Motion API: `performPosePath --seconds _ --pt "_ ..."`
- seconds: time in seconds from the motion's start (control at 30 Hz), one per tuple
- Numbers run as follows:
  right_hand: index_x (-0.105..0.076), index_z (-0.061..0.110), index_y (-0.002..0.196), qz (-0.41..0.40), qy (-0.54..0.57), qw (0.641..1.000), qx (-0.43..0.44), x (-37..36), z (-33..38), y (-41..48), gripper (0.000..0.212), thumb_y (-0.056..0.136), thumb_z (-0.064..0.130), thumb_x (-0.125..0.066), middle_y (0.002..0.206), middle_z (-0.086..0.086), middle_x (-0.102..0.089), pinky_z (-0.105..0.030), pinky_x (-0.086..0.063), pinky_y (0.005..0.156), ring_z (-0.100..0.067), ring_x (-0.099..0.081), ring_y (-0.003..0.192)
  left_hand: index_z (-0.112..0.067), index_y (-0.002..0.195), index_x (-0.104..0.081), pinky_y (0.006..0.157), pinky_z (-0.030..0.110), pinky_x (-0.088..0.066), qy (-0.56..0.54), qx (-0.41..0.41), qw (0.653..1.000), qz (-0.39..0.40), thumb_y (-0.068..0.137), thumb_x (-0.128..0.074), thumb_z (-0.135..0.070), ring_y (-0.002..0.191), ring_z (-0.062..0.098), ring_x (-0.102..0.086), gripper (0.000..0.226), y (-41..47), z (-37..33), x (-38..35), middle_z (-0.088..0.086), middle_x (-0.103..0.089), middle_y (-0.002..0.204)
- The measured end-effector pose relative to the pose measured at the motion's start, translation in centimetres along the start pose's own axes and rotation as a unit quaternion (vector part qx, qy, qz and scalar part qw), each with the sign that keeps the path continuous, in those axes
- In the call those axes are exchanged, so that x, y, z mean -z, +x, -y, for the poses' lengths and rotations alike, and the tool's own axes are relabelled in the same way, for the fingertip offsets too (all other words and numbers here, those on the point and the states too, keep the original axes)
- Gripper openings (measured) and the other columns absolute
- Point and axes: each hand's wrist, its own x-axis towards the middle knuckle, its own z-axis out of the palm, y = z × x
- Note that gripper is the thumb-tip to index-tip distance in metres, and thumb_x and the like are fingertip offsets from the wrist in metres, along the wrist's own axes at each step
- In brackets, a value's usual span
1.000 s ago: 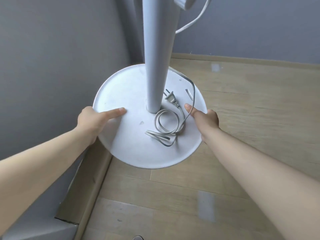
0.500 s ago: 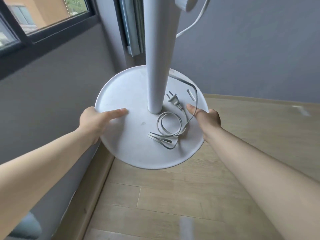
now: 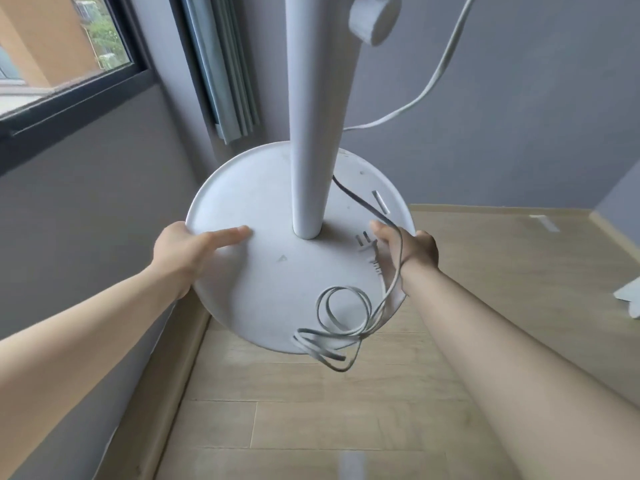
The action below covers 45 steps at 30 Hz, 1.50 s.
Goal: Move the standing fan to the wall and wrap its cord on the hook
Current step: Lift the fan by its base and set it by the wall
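Observation:
The white standing fan's round base (image 3: 270,292) is lifted off the floor and tilted toward me, its pole (image 3: 313,133) rising out of the top of the view. My left hand (image 3: 187,252) grips the base's left rim, thumb on top. My right hand (image 3: 408,251) grips the right rim, with the grey cord (image 3: 343,320) draped over it. The cord's loops hang over the base's near edge, and the plug (image 3: 367,244) lies by my right thumb. A round knob (image 3: 374,15) sits high on the pole. No hook is in view.
A grey wall (image 3: 86,237) with a dark-framed window (image 3: 69,64) is on the left, a folded curtain (image 3: 225,71) in the corner, another grey wall (image 3: 519,116) behind. The wooden floor (image 3: 346,427) runs below and to the right, where a white object (image 3: 628,296) lies at the edge.
The fan base has risen and tilted toward me. The cord loops have slid from the middle of the base to its near edge and hang over it. The view has tipped upward.

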Motion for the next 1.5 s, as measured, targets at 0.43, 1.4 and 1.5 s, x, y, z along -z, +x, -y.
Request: performPosePath --seconds 0.43,1.4,1.5 --pt "-0.059 0.012 0.101 -0.051 0.04 0.998 -0.024 -2.3 0.0 5.6 0.043 0.073 0.039 -0.076 0.094 0.005 -0.063 -0.027 -0.047 0.071 -0.02 -0.062 0.086 -0.01 0.095 -0.067 0.068 0.033 -0.053 0.023 -0.006 0.996 0.086 0.056 -0.088 -0.044 0.082 0.025 -0.068 0.055 9.7 -1.3 -4.6 0.004 -0.071 0.094" --pt "-0.059 0.011 0.107 -0.149 0.078 0.986 -0.017 5.4 8.7 27.9 0.058 0.062 0.042 -0.079 0.103 -0.002 -0.066 -0.034 -0.053 0.082 -0.026 -0.064 0.09 -0.012 0.093 -0.068 0.084 0.043 -0.057 0.032 -0.049 0.984 0.169 0.055 -0.088 -0.045 0.09 0.027 -0.068 0.054 22.1 -15.8 -26.1 0.003 -0.071 0.1" --pt "-0.062 0.01 0.106 -0.162 0.077 0.984 -0.021 6.5 9.3 30.4 0.055 0.063 0.04 -0.079 0.101 -0.002 -0.068 -0.035 -0.054 0.084 -0.026 -0.066 0.091 -0.012 0.092 -0.068 0.081 0.041 -0.057 0.041 -0.052 0.982 0.179 0.057 -0.087 -0.047 0.09 0.026 -0.067 0.053 23.2 -17.1 -28.8 0.003 -0.071 0.101"
